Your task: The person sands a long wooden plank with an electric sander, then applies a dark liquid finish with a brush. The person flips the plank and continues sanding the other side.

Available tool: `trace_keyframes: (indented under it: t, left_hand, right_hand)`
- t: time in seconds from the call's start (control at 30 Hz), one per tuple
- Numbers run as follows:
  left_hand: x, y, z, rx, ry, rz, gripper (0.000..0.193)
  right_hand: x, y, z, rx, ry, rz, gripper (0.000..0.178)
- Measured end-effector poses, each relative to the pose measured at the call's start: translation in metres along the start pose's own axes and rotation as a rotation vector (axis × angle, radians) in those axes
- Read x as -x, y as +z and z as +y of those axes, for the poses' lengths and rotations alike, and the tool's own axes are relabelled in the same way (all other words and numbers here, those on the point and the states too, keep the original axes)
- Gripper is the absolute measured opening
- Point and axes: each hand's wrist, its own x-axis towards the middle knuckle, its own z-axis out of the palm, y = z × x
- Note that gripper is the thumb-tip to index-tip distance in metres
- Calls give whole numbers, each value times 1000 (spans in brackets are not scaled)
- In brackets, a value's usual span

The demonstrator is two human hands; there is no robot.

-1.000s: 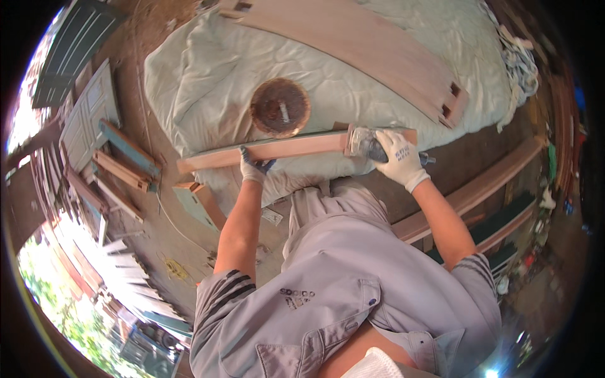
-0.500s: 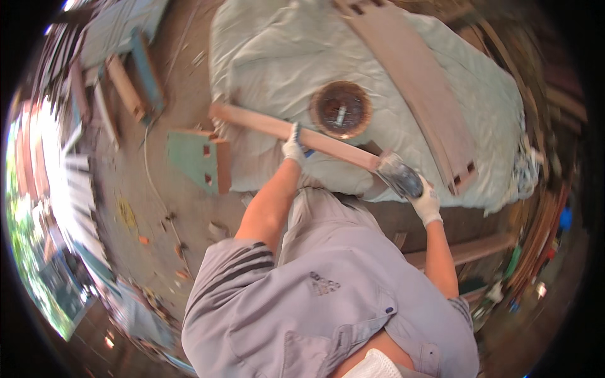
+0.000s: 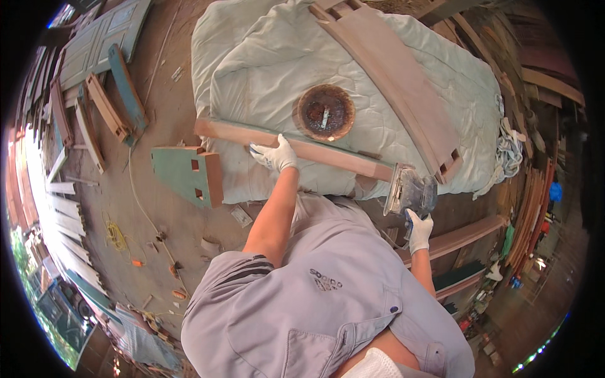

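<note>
A long wooden bar (image 3: 328, 155) lies across the near part of a pale padded quilt (image 3: 265, 75), bare brown on its near face with a greenish strip along its far edge. My left hand (image 3: 277, 155), in a white glove, grips the bar left of its middle. In my right hand (image 3: 418, 233), also gloved, is the handle of a dusty power sander (image 3: 413, 192). The sander stands on edge at the bar's right end, seemingly against it; its sanding face is hidden. Beyond the bar sits a round brown bowl (image 3: 350, 113) with a small pale object inside.
A wide wooden panel (image 3: 403, 82) with end slots lies along the quilt's right side. Left of the quilt stands a green-faced block (image 3: 179, 171) with square holes. A cord (image 3: 140, 183) trails over the floor; planks (image 3: 94, 107) lean at far left, and timber (image 3: 463, 236) lies at right.
The sander has shifted right and toward me and swung more upright. The bar has tilted, showing its greenish strip. My left hand stays on the bar. The whole view has shifted slightly.
</note>
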Motion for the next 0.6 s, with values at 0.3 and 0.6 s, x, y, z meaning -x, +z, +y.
trace_keyframes:
  t: [0.3, 0.6]
  left_hand:
    - [9, -7, 4, -25, 66, -7, 113]
    - [26, -24, 13, -197, 31, -168, 96]
  right_hand:
    - [12, -43, 24, -185, 74, 206, 32]
    - [-30, -82, 38, -156, 155, 199, 30]
